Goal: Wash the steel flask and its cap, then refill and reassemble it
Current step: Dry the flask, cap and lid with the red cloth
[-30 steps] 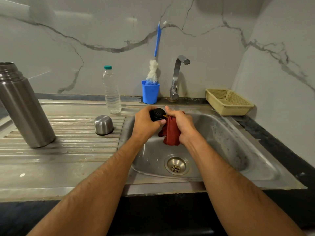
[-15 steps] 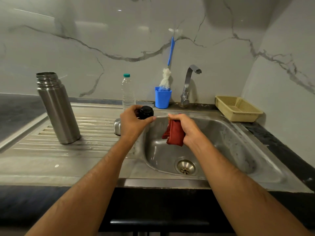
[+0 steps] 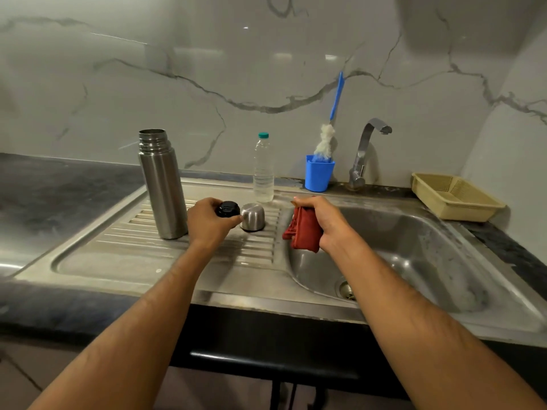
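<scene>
Steel drainboard (image 3: pixel 124 255) beside the sink (image 3: pixel 444 261), with the open flask (image 3: pixel 162 184) standing upright on it.
Left hand (image 3: pixel 207 224) grips the black stopper (image 3: pixel 227 209) next to the steel cap (image 3: pixel 252 216); right hand (image 3: pixel 324 223) clutches a red cloth (image 3: pixel 303 230).

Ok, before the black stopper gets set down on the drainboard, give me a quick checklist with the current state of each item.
1. Left hand has a firm hold on the black stopper: ok, fingers curled round it.
2. Landing spot on the drainboard between the flask and the steel cup: cannot tell, the hand covers it.
3. Flask upright and uncapped: ok.
4. Steel cup resting mouth down on the ribs: ok.
5. Right hand keeps the red cloth away from the stopper, over the sink: ok.
6. Stopper fully dry: cannot tell.
</scene>
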